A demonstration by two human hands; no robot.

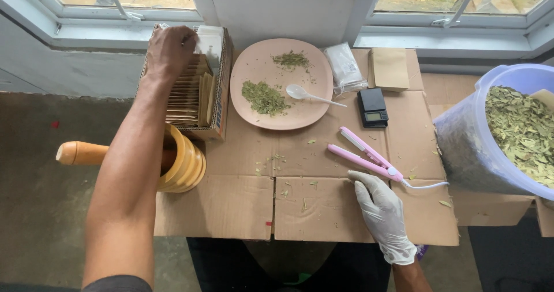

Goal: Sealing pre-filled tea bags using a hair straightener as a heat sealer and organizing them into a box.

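Work surface: flattened brown cardboard sheets (pixel 242 205) laid on a floor below two white-framed windows.

Left hand (pixel 169 49): bare, arm stretched forward, fingers curled down into an open brown cardboard box (pixel 221 104) at the far left of the cardboard. The box holds a row of upright brown paper pouches (pixel 187 96); the fingertips rest on the tops of the rearmost pouches. Whether a pouch is pinched cannot be told.

Right hand (pixel 378 208): in a white disposable glove, lying flat and open, palm down, on the cardboard near the front edge. It holds nothing. Its fingertips lie just beside the hinge end of a pink two-armed heat-sealing clamp (pixel 363 153), which rests with its arms apart and a white cord trailing right.

Other items:
- Yellow wooden mortar (pixel 187 165) with a wooden pestle (pixel 81 152) pointing left, touching the box's near side, partly hidden by the left forearm.
- Round pink plate (pixel 311 104), centre rear, bearing two small heaps of crushed green leaves (pixel 264 97) and a white plastic spoon (pixel 306 94).
- Clear plastic packet (pixel 343 66) and flat brown paper pouch (pixel 389 68), behind the plate's right side.
- Small black digital pocket scale (pixel 373 107), just right of the plate.
- Lilac plastic bucket (pixel 467 148), far right, tilted, filled with dried green leaves (pixel 522 130).
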